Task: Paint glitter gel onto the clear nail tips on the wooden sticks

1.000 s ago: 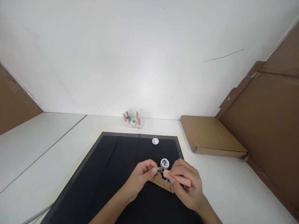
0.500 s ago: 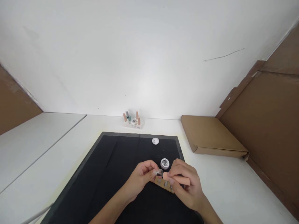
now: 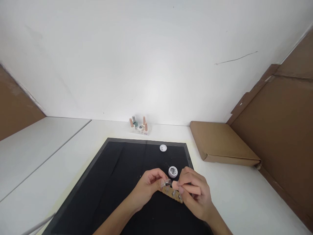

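Between the thumb and fingers of my left hand is a clear false nail, tilted toward the right. My right hand grips the peach handle of a nail polish brush. The dark brush tip points left at the nail's free end; I cannot tell whether they touch. Beneath both hands lies a tan scalloped strip with small shiny pieces on it, partly hidden by my fingers. Just beyond the hands stands a small white jar of silvery bits.
A black mat covers the white table. Its far edge carries a white lid. By the wall stands a clear tray with nail polish bottles. A flat cardboard box lies at the right.
The false nail has tilted a little in my left fingers, and its free end sits slightly lower beside the brush. My right hand has shifted slightly right, still gripping the brush handle.
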The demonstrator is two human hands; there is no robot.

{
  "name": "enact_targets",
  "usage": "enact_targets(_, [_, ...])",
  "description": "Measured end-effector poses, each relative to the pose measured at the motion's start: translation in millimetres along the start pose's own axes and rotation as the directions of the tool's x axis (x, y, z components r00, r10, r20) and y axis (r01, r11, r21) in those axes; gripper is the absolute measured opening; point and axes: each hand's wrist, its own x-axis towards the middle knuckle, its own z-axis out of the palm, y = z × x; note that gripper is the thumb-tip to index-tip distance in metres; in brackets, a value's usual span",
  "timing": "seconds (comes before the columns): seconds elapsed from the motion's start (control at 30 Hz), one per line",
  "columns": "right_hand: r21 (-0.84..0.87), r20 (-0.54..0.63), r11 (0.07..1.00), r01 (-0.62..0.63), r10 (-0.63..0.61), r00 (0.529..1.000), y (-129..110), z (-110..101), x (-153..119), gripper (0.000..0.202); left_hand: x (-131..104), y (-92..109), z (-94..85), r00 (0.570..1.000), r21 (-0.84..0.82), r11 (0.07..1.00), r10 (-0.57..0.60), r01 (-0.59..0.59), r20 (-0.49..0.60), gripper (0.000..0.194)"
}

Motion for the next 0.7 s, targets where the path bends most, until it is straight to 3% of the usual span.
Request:
enact_targets(0.2, [-0.076, -0.119, 0.993, -0.088, 0.079, 0.99, 4.8, -2.9, -1.1, 0.019, -1.8, -2.3, -1.6, 1.0, 0.011, 1.0, 0.006, -0.006, 0.0, 0.027])
enact_targets(0.47, [0.001, -0.006, 1.0, -0.01, 0.01, 1.0, -0.4, -0.4, -1.2, 0.014, -0.3, -0.4, -1.1, 1.0, 0.036, 0.999, 0.021, -0.021, -0.005, 0.03])
enact_targets(0.7, [-0.193, -0.183, 0.972, -0.132, 0.096, 0.978, 4.6, 0.2, -0.7, 0.02, -0.6, -6.8, -4.6, 1.0, 0.049, 0.998, 0.028, -0.028, -0.003, 0.027])
